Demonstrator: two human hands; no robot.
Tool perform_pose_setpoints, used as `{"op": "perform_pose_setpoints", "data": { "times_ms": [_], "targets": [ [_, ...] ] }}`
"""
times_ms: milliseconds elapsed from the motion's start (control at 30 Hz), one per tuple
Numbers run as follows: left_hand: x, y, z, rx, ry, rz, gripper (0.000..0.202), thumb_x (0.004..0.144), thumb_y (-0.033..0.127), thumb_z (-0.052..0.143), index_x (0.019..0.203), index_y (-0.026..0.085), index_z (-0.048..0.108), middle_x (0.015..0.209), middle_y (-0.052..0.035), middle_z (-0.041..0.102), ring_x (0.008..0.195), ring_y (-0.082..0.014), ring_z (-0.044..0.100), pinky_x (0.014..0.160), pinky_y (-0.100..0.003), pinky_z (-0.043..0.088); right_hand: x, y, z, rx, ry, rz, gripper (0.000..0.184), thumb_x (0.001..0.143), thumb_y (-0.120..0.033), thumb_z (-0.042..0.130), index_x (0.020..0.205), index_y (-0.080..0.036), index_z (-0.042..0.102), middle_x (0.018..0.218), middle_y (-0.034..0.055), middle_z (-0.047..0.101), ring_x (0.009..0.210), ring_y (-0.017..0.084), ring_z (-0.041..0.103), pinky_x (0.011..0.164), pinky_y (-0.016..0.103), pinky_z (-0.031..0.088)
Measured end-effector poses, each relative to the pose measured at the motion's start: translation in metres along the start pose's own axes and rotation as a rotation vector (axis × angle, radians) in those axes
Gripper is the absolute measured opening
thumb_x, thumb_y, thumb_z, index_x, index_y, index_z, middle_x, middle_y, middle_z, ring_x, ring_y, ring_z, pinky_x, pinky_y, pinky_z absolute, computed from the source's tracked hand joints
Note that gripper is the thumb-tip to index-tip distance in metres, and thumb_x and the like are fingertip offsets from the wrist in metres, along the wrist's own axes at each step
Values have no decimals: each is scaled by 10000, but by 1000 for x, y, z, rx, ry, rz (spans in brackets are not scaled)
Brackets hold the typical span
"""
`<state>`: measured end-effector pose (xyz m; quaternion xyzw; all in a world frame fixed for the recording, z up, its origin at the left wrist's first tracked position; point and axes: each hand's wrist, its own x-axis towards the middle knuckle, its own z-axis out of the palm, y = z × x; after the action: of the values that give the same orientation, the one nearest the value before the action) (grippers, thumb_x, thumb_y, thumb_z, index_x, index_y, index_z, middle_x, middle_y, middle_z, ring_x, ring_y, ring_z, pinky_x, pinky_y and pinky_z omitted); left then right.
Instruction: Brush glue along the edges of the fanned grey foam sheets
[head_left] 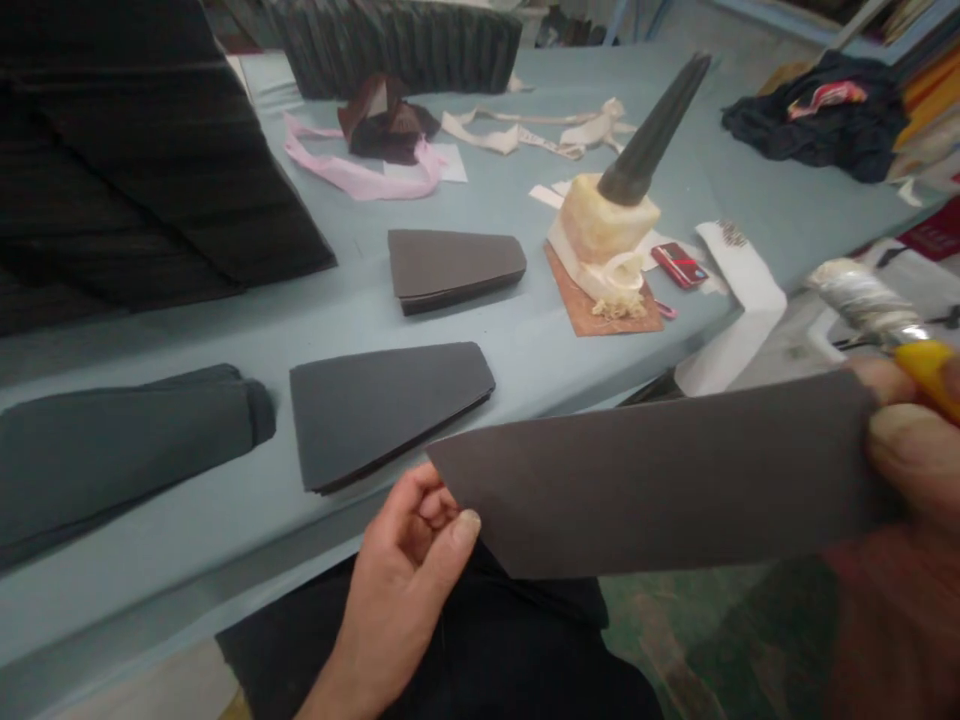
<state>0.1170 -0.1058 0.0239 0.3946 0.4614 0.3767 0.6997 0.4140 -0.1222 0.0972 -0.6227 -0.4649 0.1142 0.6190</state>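
Observation:
A dark grey-brown flat panel [652, 480], cut wide with a slanted end and seemingly thin like fabric or leather, is held in the air across the front. My left hand [409, 580] pinches its left end between thumb and curled fingers. The other end is gripped by my right hand [911, 445], partly cut off by the frame's edge. A yellow-handled tool [930, 370], with a silver-wrapped shaft and pale tip, is also in my right hand. Two stacks lie beyond: a dark grey stack of panels [390, 405] and a brownish stack of panels [457, 262].
On the blue-grey table [337, 320], a dark tapered handle [660, 130] stands in a yellowish block [607, 230]. More dark pieces [127, 440] lie left, below a tall black stack [127, 150]. A pink strip [360, 175], a red box [680, 265] and black cloth [821, 120] lie farther back.

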Motion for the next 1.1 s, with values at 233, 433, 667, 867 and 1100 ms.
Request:
{"op": "perform_pose_setpoints", "data": {
  "times_ms": [233, 433, 667, 867, 1100],
  "targets": [
    [-25, -14, -7, 138, 309, 64, 816, 942, 586, 771, 1602, 345, 357, 940, 11, 705, 816, -184, 710, 809, -336, 661, -3, -6, 42, 12, 79, 13, 329, 672, -294, 921, 811, -293, 623, 776, 1, 717, 669, 176, 649, 625, 319, 472],
    [-41, -24, -20, 256, 474, 219, 836, 964, 492, 794, 1644, 392, 320, 1085, -14, 756, 904, -166, 751, 861, -303, 670, -16, 6, 59, 23, 6, -1, 257, 738, -213, 854, 884, -285, 654, 800, 16, 762, 644, 179, 660, 637, 318, 500],
    [-40, -25, -27, 331, 601, 417, 461, 921, 343, 812, 1353, 289, 657, 995, -12, 786, 792, -130, 779, 722, -204, 645, -17, 5, 79, 51, 89, 34, 354, 588, -336, 976, 779, -283, 683, 753, 6, 744, 634, 203, 647, 635, 342, 505],
    [-41, -29, -39, 451, 547, 498, 134, 952, 258, 758, 1084, 279, 771, 844, 36, 764, 569, -70, 638, 514, -141, 487, -23, 5, 96, 38, 109, 50, 443, 522, -440, 1038, 737, -284, 684, 726, 12, 726, 612, 203, 618, 614, 346, 491],
    [-32, 4, -79, 668, 515, 552, 154, 990, 271, 734, 1125, 335, 772, 966, 65, 790, 794, -89, 728, 781, -184, 567, -24, 14, 120, 19, -46, -40, 289, 679, -312, 908, 828, -287, 662, 734, -20, 738, 607, 179, 631, 619, 314, 487]
  ]
}}
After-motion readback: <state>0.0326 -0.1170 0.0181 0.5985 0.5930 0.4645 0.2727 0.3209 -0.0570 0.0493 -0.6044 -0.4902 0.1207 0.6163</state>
